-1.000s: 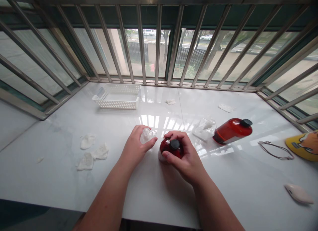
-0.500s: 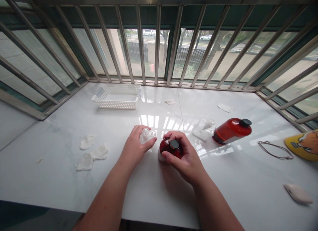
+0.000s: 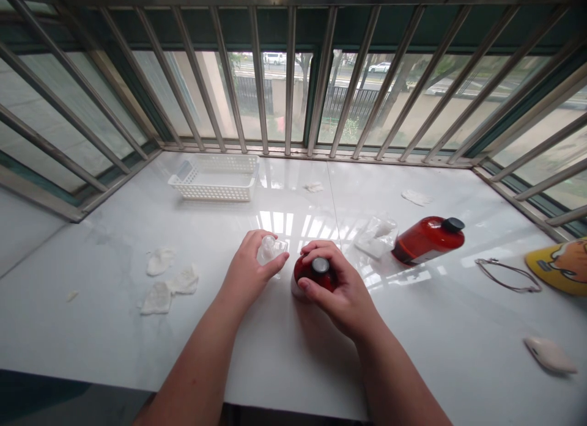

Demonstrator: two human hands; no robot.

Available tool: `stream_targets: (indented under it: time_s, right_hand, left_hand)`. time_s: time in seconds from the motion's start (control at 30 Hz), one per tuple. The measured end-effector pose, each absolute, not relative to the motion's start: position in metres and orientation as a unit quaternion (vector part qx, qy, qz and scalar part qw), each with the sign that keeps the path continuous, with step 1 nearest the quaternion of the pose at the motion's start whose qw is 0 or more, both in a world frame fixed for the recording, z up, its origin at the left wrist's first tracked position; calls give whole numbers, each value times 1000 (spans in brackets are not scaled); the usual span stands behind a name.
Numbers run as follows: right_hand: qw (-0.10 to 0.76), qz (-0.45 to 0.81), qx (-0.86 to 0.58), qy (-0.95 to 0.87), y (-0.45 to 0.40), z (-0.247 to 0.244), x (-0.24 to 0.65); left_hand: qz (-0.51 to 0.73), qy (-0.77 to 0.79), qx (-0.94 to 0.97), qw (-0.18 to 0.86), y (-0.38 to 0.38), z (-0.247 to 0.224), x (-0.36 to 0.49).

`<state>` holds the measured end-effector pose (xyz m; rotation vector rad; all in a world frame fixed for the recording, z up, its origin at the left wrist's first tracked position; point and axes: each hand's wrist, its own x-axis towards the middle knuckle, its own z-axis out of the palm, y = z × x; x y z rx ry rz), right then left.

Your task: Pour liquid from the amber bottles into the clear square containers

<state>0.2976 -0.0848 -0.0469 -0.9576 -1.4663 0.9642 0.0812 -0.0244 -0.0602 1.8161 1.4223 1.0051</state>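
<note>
My left hand [image 3: 251,266] is wrapped around a small clear bottle [image 3: 271,247] with a rounded translucent top, thumb on its near side. Just to the right, my right hand [image 3: 337,285] grips a dark red-brown bottle [image 3: 305,272] with a black cap [image 3: 320,265]; it stands upright on the white table. The fingers cover its far and right sides, and the thumb lies across the front. A gap separates the two bottles. Farther right stands a larger red-brown bottle [image 3: 424,239], also black-capped, which neither hand touches.
A white perforated basket [image 3: 215,192] sits at the back left. Crumpled white wipes [image 3: 158,297] lie on the left, with a clear plastic packet [image 3: 376,236] near the large bottle. On the right are a thin cord loop [image 3: 509,285], a yellow object [image 3: 559,267] and a pale case [image 3: 549,355]. Metal bars [image 3: 291,84] line the windows.
</note>
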Motion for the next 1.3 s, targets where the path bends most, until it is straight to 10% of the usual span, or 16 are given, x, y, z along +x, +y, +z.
stream_targets:
  time_s: [1.3]
  right_hand:
    - [533,418,-414,-608,-85,-45,299]
  left_hand:
    - [383,537,688,304,-25,-58,83]
